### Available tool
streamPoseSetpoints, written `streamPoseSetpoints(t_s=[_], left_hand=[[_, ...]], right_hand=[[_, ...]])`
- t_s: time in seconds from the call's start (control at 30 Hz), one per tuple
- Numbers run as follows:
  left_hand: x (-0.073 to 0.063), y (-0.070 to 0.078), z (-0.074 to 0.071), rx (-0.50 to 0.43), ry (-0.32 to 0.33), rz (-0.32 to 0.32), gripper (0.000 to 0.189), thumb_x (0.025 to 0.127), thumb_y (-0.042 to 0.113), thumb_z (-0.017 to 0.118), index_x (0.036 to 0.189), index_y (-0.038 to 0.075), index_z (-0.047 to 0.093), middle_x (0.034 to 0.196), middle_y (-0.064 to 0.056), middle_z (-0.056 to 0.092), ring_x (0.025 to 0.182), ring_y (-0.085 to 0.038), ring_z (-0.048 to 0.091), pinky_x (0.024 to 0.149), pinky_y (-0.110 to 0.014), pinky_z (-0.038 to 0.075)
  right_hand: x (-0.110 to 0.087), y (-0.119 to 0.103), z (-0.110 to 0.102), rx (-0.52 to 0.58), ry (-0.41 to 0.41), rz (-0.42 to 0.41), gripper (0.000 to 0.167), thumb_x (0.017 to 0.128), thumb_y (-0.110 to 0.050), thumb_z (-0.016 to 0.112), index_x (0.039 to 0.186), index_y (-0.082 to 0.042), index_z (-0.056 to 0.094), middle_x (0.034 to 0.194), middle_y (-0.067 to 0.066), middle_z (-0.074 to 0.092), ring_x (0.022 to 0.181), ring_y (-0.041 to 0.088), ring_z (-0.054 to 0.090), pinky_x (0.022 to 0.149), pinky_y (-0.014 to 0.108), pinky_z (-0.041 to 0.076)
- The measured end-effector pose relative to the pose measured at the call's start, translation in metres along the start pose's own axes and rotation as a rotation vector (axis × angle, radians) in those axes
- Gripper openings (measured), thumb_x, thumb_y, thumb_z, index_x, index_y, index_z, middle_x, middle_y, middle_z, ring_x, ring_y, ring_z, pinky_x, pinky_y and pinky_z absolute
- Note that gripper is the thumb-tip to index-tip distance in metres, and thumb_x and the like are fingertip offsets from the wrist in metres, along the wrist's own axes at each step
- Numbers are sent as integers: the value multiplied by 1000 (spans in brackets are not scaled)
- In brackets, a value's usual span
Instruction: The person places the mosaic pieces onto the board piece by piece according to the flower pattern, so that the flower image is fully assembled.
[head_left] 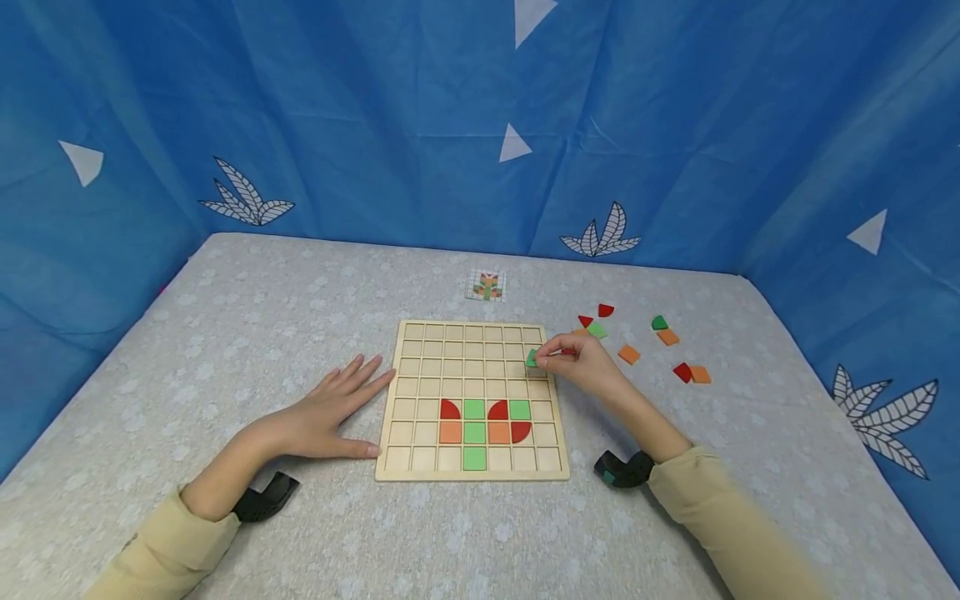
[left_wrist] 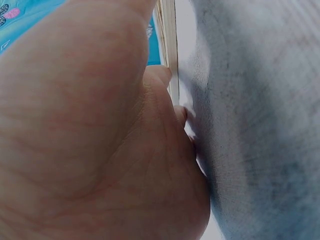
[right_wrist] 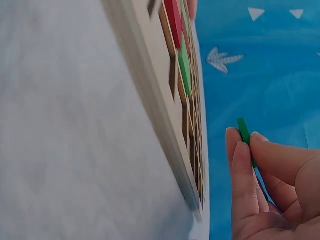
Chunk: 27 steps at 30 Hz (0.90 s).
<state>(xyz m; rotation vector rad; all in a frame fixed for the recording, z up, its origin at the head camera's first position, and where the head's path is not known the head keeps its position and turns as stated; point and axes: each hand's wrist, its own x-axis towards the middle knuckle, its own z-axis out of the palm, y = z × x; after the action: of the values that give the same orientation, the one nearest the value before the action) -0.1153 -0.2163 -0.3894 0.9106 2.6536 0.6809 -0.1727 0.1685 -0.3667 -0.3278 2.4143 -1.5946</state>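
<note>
Right hand, right of frame centre, pinches a green piece between thumb and fingers, over the board's upper right area; right wrist view shows it held up clear of the board. Exact piece shape hidden by fingers. Left hand, left of centre, lies on the tablecloth, fingers extended, thumb and index tips at the board's left edge. Seated lower centre: green squares, red quarter-rounds, orange squares. Loose orange piece, right of centre, among other loose ones. Card, upper centre, carries a printed coloured grid pattern; fine print too small to read.
</note>
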Motion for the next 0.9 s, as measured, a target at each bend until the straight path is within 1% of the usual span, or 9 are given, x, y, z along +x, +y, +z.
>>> streamPoseSetpoints(t_s=[0.1,0.33,0.43,0.67,0.8,0.9], left_hand=[[0,0,-1,4,3,2,101,77,60,65,151,10,18,154,-16,3,139,-35,-5,105,-57,1],[0,0,-1,-1,4,3,101,77,60,66,151,10,18,154,-16,4,139,-35,-5,105,-58,1],[0,1,0,-4,3,2,101,77,60,66,151,10,19,154,-16,4,139,-35,-5,105,-58,1],[0,1,0,-6,5,4,101,77,60,66,151,10,18,154,-16,4,139,-35,-5,105,-58,1],[-1,2,-1,-10,3,2,100,77,59,66,151,9,19,154,-16,4,139,-35,-5,104,-58,1],[-1,2,-1,-16,6,11,99,78,58,66,150,9,19,154,-18,4,138,-36,-5,104,-59,1]], right_hand=[[1,-1,10,16,-42,-12,13,88,-6,65,97,3,67,98,10,65,85,20,65,76,29,49],[2,-2,29,125,-115,10,10,88,1,63,96,6,67,88,13,66,81,23,67,72,32,53],[3,-2,33,118,-124,-14,10,88,2,62,95,7,66,87,13,67,78,23,66,70,32,53],[4,0,38,-52,-139,-148,5,87,-3,66,91,-2,68,80,6,65,71,20,60,63,27,50],[5,0,39,-124,-159,-188,4,88,-5,66,91,-5,68,78,3,63,69,19,58,61,27,47],[5,0,40,-172,-169,-194,4,88,-5,66,91,-7,68,77,1,62,68,18,55,60,27,45]])
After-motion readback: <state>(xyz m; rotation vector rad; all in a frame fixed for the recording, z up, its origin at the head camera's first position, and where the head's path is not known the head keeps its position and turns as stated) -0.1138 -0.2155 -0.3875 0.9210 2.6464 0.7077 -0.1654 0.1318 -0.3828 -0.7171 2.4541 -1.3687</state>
